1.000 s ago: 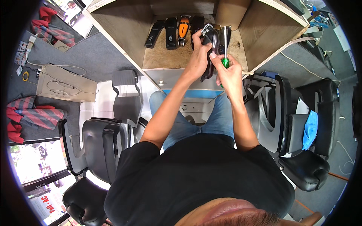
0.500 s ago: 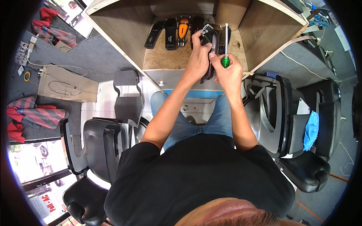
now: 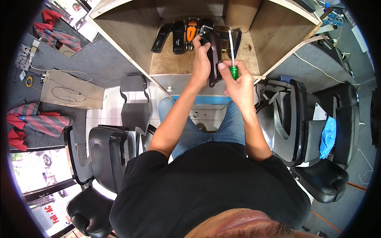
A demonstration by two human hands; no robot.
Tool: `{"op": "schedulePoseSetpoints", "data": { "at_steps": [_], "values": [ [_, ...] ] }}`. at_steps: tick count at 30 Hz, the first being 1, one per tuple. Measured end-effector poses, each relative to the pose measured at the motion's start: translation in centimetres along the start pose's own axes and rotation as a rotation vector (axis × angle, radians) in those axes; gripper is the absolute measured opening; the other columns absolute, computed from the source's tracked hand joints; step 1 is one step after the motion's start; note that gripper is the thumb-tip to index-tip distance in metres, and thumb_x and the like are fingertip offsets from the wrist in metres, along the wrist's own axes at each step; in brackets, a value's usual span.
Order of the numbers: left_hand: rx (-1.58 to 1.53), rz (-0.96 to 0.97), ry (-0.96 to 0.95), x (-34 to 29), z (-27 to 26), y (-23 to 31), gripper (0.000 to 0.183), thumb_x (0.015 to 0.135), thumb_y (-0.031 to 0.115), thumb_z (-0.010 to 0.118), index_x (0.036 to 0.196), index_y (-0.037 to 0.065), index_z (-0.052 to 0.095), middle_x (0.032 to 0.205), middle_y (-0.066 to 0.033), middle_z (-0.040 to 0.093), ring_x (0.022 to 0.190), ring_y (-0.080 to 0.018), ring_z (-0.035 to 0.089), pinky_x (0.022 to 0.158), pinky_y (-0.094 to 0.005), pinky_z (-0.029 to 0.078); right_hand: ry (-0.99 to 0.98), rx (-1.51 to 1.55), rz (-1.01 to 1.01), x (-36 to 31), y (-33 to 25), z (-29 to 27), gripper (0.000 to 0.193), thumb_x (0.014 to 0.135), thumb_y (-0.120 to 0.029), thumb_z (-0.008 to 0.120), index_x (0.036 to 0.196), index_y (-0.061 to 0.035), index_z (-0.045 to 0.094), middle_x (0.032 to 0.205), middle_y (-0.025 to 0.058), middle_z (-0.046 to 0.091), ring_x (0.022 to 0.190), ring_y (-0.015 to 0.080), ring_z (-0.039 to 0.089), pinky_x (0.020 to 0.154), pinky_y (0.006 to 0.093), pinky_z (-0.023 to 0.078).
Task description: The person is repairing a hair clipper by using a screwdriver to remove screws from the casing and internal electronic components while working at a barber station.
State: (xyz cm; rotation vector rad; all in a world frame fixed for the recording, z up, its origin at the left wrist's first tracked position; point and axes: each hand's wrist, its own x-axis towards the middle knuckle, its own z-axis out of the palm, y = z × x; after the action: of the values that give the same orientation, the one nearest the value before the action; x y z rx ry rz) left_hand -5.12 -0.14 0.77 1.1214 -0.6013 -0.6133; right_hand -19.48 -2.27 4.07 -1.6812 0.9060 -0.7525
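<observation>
My left hand (image 3: 202, 59) grips a dark maroon hair clipper (image 3: 215, 57), held upright over a wooden counter (image 3: 170, 63), its metal blade end pointing away from me. My right hand (image 3: 238, 79) holds a screwdriver with a green handle (image 3: 234, 72); its thin metal shaft runs up alongside the clipper's right side toward the blade end. The two hands are close together, almost touching.
Three more clippers, two black (image 3: 178, 31) and one orange (image 3: 191, 31), lie in a row at the back of the counter. Black barber chairs stand at my left (image 3: 107, 154) and right (image 3: 317, 142). A blue cloth (image 3: 328, 135) lies on the right chair. A paper bag (image 3: 71, 91) rests on the floor at left.
Both hands stay at the clipper with only slight shifts; the screwdriver remains upright beside it.
</observation>
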Motion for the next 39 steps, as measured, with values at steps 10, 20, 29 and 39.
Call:
{"op": "schedulePoseSetpoints", "data": {
  "at_steps": [10, 20, 29, 39],
  "values": [
    [-0.160, -0.215, -0.187, 1.9, -0.7, 2.8, 0.050, 0.103, 0.041, 0.069, 0.126, 0.015, 0.033, 0.094, -0.0111, 0.062, 0.052, -0.0196, 0.065, 0.041, -0.0343, 0.054, -0.192, -0.165, -0.292, -3.9, 1.8, -6.7, 0.029, 0.102, -0.013, 0.070, 0.128, -0.0014, 0.068, 0.086, 0.0075, 0.069, 0.067, 0.0124, 0.060, 0.062, 0.0307, 0.049],
    [-0.154, -0.127, -0.197, 2.4, -0.9, 2.1, 0.043, 0.105, 0.037, 0.065, 0.125, 0.017, 0.032, 0.088, -0.0108, 0.062, 0.050, -0.0188, 0.062, 0.040, -0.0341, 0.052, -0.196, -0.385, -0.322, -3.6, 2.3, -8.5, 0.029, 0.094, -0.007, 0.075, 0.122, -0.0011, 0.077, 0.085, 0.0140, 0.068, 0.071, 0.0235, 0.063, 0.072, 0.0345, 0.052],
    [-0.098, -0.110, -0.195, 2.1, -0.7, 2.2, 0.044, 0.105, 0.038, 0.065, 0.127, 0.019, 0.032, 0.080, -0.0094, 0.060, 0.050, -0.0185, 0.062, 0.040, -0.0329, 0.052, -0.192, -0.422, -0.353, -3.3, 2.1, -8.5, 0.030, 0.092, -0.007, 0.077, 0.121, -0.0044, 0.079, 0.081, 0.0123, 0.066, 0.067, 0.0213, 0.058, 0.066, 0.0336, 0.050],
    [0.045, -0.089, -0.182, 1.5, 0.1, 2.3, 0.059, 0.105, 0.032, 0.068, 0.144, 0.020, 0.026, 0.084, -0.0091, 0.057, 0.049, -0.0175, 0.061, 0.040, -0.0319, 0.050, -0.213, -0.556, -0.451, -2.6, 1.4, -9.8, 0.028, 0.097, -0.019, 0.073, 0.124, -0.0143, 0.079, 0.083, 0.0107, 0.071, 0.059, 0.0290, 0.063, 0.062, 0.0400, 0.052]
  ]
}}
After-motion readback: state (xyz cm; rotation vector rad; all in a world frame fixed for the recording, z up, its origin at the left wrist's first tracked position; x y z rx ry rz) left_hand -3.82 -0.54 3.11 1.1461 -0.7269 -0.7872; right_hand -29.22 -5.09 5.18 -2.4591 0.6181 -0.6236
